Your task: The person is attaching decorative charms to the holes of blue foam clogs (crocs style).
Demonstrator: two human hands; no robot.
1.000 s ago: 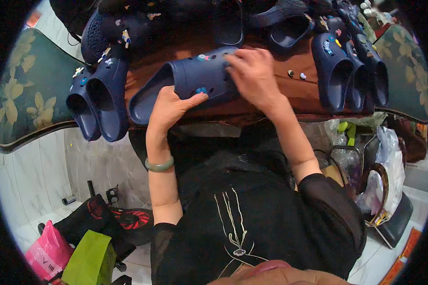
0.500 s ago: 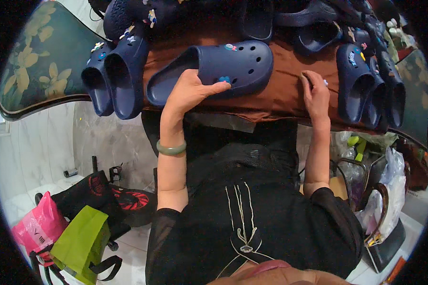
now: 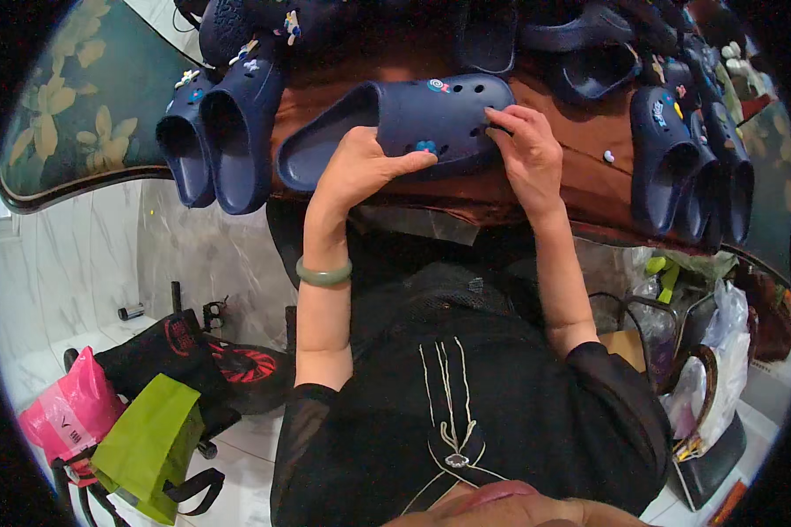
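A navy blue clog point(image 3: 439, 101) lies sideways on the brown cloth, its holed toe to the right. Two small charms sit in its holes: a white swirl charm point(image 3: 438, 85) on the far side and a teal flower-like charm point(image 3: 425, 147) on the near side. My left hand point(image 3: 360, 167) grips the clog by its near side, thumb along the upper. At the toe, my right hand point(image 3: 529, 149) has its fingertips pinched together against the holes; whatever is between them is too small to make out. One small white charm point(image 3: 608, 156) rests on the cloth, right of that hand.
Navy clogs with charms stand on the left point(image 3: 237, 132) and on the right point(image 3: 664, 162), with several more along the back. A dark flowered tabletop point(image 3: 79, 114) extends left under the brown cloth point(image 3: 580, 189). Pink point(image 3: 70, 408) and green bags point(image 3: 149, 443) are low at the left.
My right hand has moved left from the cloth to the clog's toe, uncovering the small white charm. My left hand keeps its grip on the clog.
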